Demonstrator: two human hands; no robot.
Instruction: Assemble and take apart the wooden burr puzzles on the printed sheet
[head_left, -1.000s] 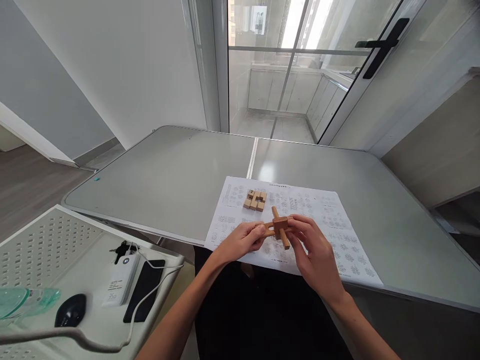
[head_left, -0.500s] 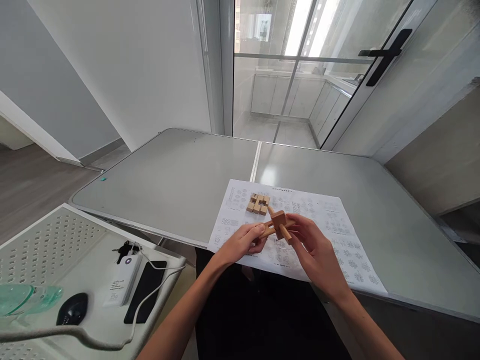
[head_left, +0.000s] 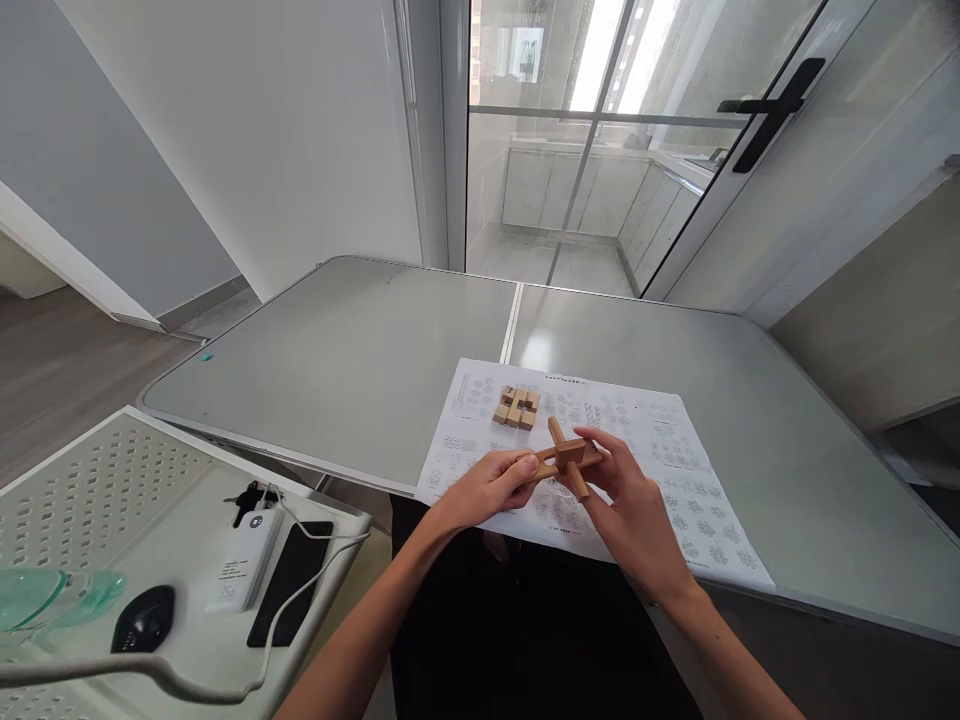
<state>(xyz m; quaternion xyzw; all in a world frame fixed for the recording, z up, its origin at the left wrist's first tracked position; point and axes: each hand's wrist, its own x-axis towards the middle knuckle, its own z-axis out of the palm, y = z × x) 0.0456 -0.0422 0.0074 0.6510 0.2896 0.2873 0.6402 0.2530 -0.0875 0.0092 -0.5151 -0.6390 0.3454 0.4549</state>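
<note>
A brown wooden interlocking puzzle (head_left: pixel 571 453) is held above the printed sheet, with a slotted flat bar, a block around it and a round-looking stick crossing through. My left hand (head_left: pixel 491 487) pinches the left end of the slotted bar between thumb and fingers. At the other end, my right hand (head_left: pixel 630 500) has its fingers curled around the bar beside the block; part of the grip is hidden. Just beyond, a second, paler wooden puzzle of notched pieces (head_left: pixel 516 408) lies on the white instruction sheet (head_left: pixel 697 450), which shows many small diagrams.
The grey folding table (head_left: pixel 360 350) reaches back to a glass door (head_left: pixel 555 190). At lower left a white perforated cart (head_left: pixel 180 500) carries a black phone (head_left: pixel 291 583), white power bank (head_left: pixel 244 563) with cable, keys (head_left: pixel 246 502), black mouse (head_left: pixel 144 619) and green bottle (head_left: pixel 60 598).
The held puzzle has been turned, so its block now shows a flatter face and the crossing stick stands out further at the far side. My right hand has shifted slightly with it.
</note>
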